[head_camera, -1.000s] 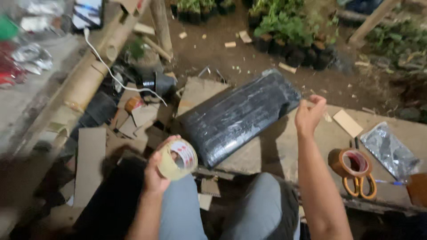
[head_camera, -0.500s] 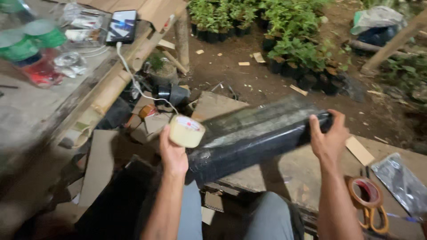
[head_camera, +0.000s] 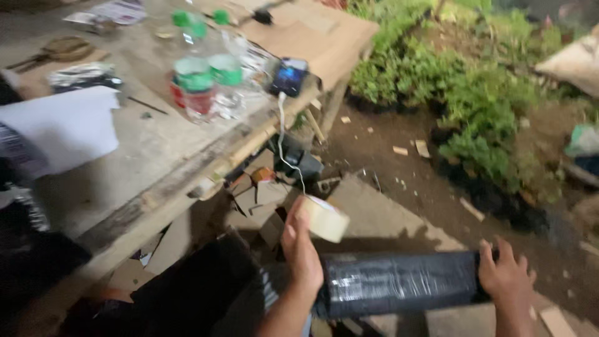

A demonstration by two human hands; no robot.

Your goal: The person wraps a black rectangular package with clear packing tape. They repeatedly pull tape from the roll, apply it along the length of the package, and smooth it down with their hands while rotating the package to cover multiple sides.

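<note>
Nearest us: long black plastic-wrapped roll (head_camera: 399, 282), lying crosswise, our right hand (head_camera: 504, 272) gripping its end. Left hand (head_camera: 301, 244), fingers closed around a pale roll of packing tape (head_camera: 323, 218), above it. Beyond: cardboard scraps (head_camera: 256, 198), wooden table (head_camera: 150, 156) with bottles (head_camera: 194, 84), a phone (head_camera: 288, 77); green plants (head_camera: 462, 93) farthest.

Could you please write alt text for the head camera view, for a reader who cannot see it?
The left hand holds a roll of tape above a long black wrapped bundle, whose far end the right hand grips. To the left, a rough table carries plastic bottles, a phone and white paper; green plants edge the dirt ground.
</note>
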